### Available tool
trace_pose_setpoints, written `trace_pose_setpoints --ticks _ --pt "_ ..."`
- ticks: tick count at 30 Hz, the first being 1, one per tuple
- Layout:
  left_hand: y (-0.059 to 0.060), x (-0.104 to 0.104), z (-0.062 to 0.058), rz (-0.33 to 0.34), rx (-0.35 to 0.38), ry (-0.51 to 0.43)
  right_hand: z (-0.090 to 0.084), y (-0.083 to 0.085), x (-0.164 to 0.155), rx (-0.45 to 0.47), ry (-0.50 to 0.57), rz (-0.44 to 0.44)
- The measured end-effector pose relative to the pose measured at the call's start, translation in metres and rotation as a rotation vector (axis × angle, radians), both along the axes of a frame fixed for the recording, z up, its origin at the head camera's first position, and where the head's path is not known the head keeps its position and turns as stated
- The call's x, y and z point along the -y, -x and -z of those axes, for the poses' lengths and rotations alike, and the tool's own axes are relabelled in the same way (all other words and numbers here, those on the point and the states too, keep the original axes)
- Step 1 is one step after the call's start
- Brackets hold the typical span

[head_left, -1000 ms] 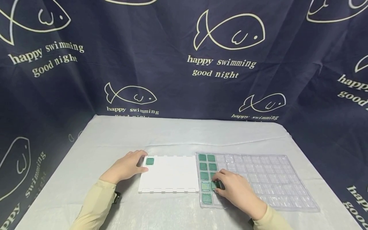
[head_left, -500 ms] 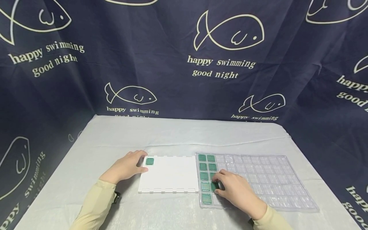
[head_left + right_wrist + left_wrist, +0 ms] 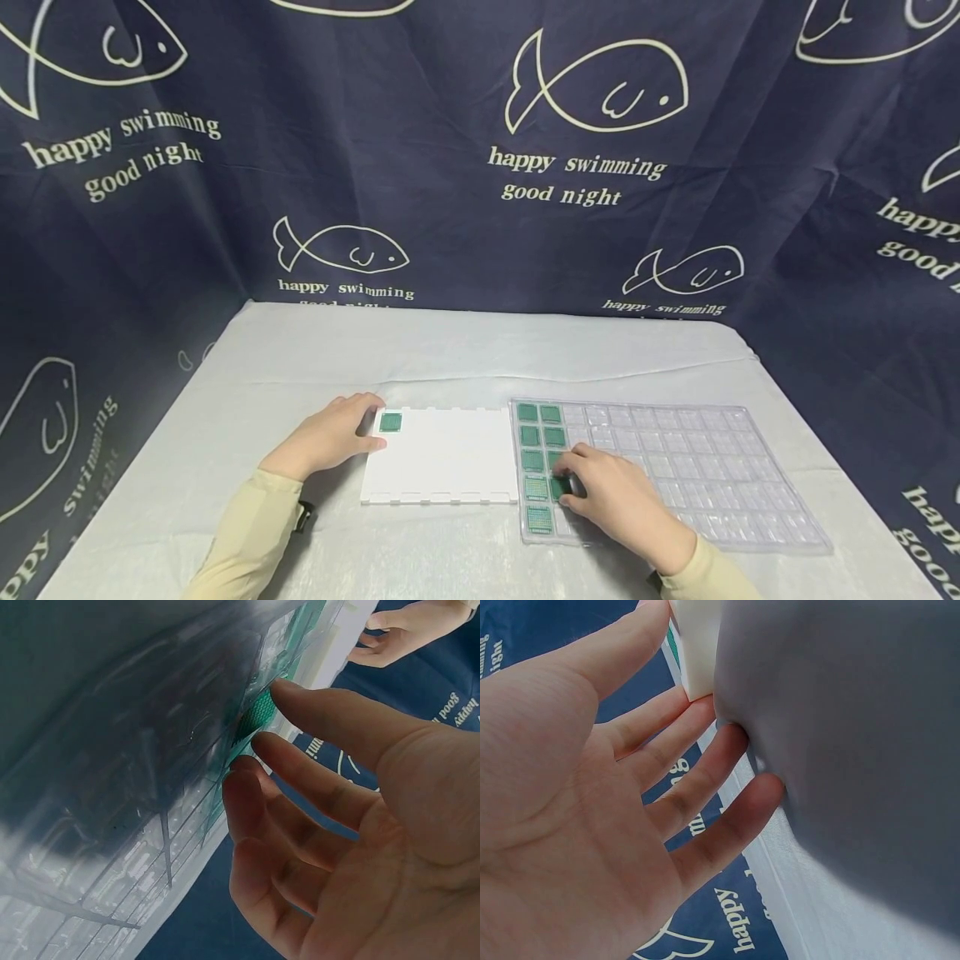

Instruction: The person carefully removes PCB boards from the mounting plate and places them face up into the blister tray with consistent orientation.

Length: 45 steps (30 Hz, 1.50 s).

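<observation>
In the head view my left hand (image 3: 335, 434) rests at the left edge of a flat white plate (image 3: 450, 457), thumb on its side and fingers by the far corner. The left wrist view has those fingers nearly straight against the white plate (image 3: 698, 652). One green circuit board (image 3: 391, 422) lies on that far-left corner. My right hand (image 3: 618, 496) is over a clear compartment tray (image 3: 712, 465), its thumb and index finger pinching a small green circuit board (image 3: 558, 488) in the second column. In the right wrist view this green circuit board (image 3: 259, 712) looks tilted; fingertips partly hide it.
Several more green boards (image 3: 532, 459) fill the tray's left columns. The tray stands right beside the white plate, on a pale cloth-covered table (image 3: 450, 350). A dark blue fish-print curtain (image 3: 450, 167) surrounds the table at the back and sides.
The board between my right finger and thumb has changed its tilt slightly, its face now looking plain darker green. Both hands otherwise stay in place.
</observation>
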State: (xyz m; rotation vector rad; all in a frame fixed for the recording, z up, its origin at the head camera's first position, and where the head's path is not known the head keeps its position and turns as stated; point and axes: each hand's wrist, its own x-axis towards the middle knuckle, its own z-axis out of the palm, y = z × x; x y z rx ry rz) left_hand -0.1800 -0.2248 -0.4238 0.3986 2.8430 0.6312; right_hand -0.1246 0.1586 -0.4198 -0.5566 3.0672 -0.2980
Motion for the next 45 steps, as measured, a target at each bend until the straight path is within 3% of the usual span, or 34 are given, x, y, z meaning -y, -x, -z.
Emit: trace_pose_setpoints --ticks 32,45 --pt "-0.001 0.001 0.002 -0.013 0.015 -0.019 0.000 -0.001 0.001 -0.020 -0.009 0.000" --pt "-0.002 -0.001 -0.001 -0.014 0.010 -0.016 -0.008 0.002 0.013 -0.048 -0.007 -0.011"
